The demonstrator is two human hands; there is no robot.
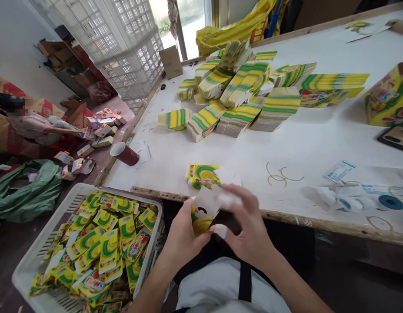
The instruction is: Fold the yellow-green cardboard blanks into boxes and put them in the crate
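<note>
A small yellow-green printed carton (201, 219) with its pale flaps standing up is in front of my body, just off the table edge. My left hand (184, 230) is wrapped round its left side, thumb at the bottom. Against its right side and flaps works my right hand (245, 217), its fingers curled and partly smeared by motion; white wrapping covers some fingertips. On the table right beyond the carton lies a short stack of flat yellow-green cartons (204, 175).
A white plastic basket (80, 187) of cartons stands at lower left. Bundles of flat cartons (243, 82) are heaped at the back. A maroon cup (124, 153), rubber bands (282, 174), tape (391, 202) and a phone (395, 138) lie about. Another person (41, 124) sits at far left.
</note>
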